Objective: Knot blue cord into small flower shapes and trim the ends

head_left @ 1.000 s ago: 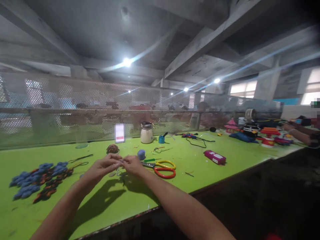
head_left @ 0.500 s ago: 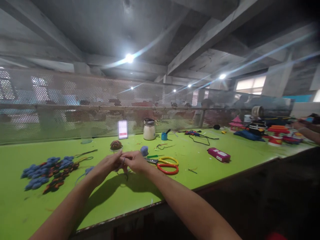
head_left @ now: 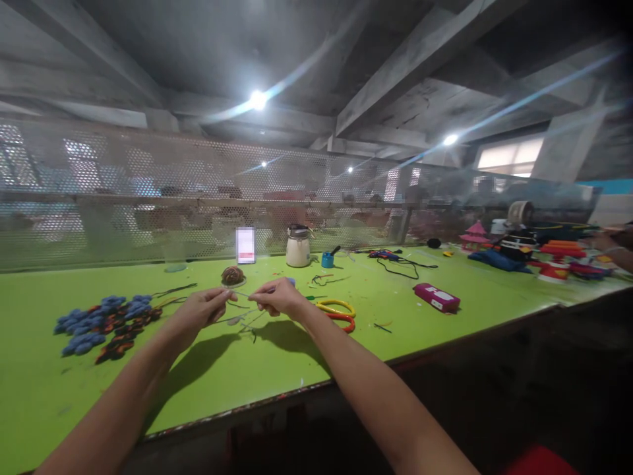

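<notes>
A thin greyish-blue strand of yarn (head_left: pixel 241 294) runs between my two hands above the green table. My left hand (head_left: pixel 208 307) pinches one side of it with thumb and fingertips. My right hand (head_left: pixel 279 298) grips the other side, fingers curled. Loose yarn ends hang below the hands. Just behind them sits a brown yarn ball (head_left: pixel 232 276) on a small dish. Scissors with yellow and red handles (head_left: pixel 337 305) lie beside my right hand, their blades hidden behind it. To the left lie knobbly blue pieces (head_left: pixel 84 321) and dark orange-black pieces (head_left: pixel 116 344), apparently of yarn.
A phone-like white screen (head_left: pixel 246 245) stands by the mesh partition. Near it are a cream jar (head_left: pixel 298 247) and a small blue pot (head_left: pixel 327 258). A magenta case (head_left: pixel 436 297) lies right. Farther right are colourful crafts (head_left: pixel 554 260) and another person's arm (head_left: pixel 616 247).
My hands were close together and have drawn apart sideways, with the strand now stretched between them. The view has shifted slightly.
</notes>
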A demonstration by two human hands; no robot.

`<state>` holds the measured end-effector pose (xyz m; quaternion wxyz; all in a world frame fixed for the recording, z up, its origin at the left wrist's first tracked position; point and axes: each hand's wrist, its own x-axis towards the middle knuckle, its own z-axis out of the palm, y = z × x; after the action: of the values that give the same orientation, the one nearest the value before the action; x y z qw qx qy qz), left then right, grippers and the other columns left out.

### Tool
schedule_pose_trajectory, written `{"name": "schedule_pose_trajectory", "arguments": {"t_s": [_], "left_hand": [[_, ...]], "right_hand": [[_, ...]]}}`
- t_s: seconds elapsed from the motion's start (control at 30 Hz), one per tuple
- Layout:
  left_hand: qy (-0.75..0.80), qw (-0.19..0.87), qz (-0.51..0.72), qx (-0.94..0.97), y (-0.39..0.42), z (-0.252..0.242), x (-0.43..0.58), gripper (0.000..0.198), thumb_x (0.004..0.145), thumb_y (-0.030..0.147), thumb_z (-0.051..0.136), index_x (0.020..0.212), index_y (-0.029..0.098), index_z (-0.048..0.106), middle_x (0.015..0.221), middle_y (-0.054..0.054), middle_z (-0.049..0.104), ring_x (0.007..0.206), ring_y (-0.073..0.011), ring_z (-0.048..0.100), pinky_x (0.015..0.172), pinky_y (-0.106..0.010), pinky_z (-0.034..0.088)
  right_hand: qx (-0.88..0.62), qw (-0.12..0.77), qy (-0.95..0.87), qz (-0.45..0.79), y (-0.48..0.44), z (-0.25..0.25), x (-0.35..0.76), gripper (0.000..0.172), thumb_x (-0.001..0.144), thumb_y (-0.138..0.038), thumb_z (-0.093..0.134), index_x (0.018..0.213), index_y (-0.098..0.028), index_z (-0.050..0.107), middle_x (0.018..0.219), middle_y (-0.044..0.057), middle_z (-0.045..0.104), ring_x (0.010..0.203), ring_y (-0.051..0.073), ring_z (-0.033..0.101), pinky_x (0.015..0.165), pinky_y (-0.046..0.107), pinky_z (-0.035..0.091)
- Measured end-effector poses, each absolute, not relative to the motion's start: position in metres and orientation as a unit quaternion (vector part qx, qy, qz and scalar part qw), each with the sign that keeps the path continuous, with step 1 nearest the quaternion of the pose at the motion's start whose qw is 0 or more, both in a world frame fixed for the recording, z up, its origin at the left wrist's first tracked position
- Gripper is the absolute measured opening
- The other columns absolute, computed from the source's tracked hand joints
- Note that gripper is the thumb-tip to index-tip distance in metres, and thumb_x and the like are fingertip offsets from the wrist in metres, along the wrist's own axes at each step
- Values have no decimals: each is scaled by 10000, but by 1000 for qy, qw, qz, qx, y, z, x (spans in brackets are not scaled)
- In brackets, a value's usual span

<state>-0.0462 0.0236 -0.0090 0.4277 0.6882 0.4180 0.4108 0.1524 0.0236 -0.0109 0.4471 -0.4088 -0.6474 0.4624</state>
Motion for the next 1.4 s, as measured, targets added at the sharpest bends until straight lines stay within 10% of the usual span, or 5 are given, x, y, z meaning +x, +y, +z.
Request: {"name": "schedule_pose_trajectory", "arguments": {"t_s": [0.27, 0.5, 0.67, 0.8, 1.4], "left_hand": [[473, 333, 442, 686, 37, -16, -50, 367, 724, 529, 535, 742, 180, 645, 469, 7, 524, 426, -134, 428, 464, -259, 314], [491, 217, 490, 687, 32, -11, -45, 456, 685, 420, 613, 1085, 210, 672, 1243, -113, 606, 1099, -308, 553, 778, -373, 462], [361, 469, 397, 701, 14, -7, -32, 466, 746, 435, 612, 1123, 163, 642, 884, -114, 697, 753, -211, 622, 573, -288, 423], [398, 399, 377, 735, 12, -6, -33, 283, 748, 422, 615, 775, 153, 699, 472, 13, 487, 429, -95, 371, 455, -242, 264], [374, 424, 522, 639, 26, -8, -54, 249, 759, 402, 605, 795, 164, 669, 384, 84, 288, 373, -71, 192, 423, -236, 115]], "right_hand": [[-439, 450, -702, 335, 32, -12, 158, 112, 688, -205, 704, 646, -105, 676, 478, -33, 550, 404, 46, 402, 436, 184, 327], [-418, 452, -720, 321, 29, -17, 153, 235, 706, -335, 694, 719, -100, 705, 458, -34, 523, 410, 56, 381, 434, 193, 312], [-401, 461, -750, 251, 25, -21, 141, 186, 736, -296, 676, 736, -114, 716, 470, -35, 524, 435, 59, 413, 447, 189, 313], [-391, 482, -750, 229, 23, -20, 141, 198, 753, -298, 660, 736, -107, 709, 491, -21, 555, 452, 65, 447, 465, 187, 343], [-387, 588, -606, 371, 32, -10, 162, 297, 650, -417, 706, 676, -136, 615, 453, -46, 531, 326, 40, 313, 326, 186, 239]]}}
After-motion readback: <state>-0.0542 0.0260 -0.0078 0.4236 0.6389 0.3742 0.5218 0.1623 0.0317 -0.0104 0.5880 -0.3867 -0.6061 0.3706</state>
